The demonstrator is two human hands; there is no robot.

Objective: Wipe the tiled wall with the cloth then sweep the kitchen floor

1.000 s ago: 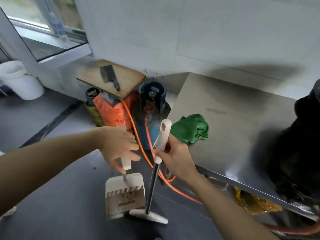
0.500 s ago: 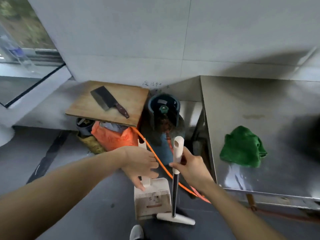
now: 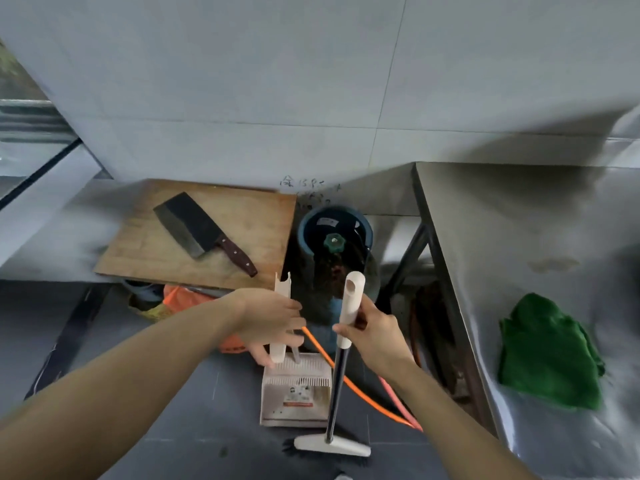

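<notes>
Hands grip broom [image 3: 337, 379] and dustpan [image 3: 295, 389]; cloth [image 3: 549, 355] lies on counter [image 3: 502, 237].

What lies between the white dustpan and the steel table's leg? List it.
In the head view, between the white slatted dustpan and the grey steel table's leg: the black broom pole, an orange hose and a pink hose on the floor.

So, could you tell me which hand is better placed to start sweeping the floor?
Right. The right hand already grips the broom, its head on the floor; the left hand holds the dustpan handle.
</notes>
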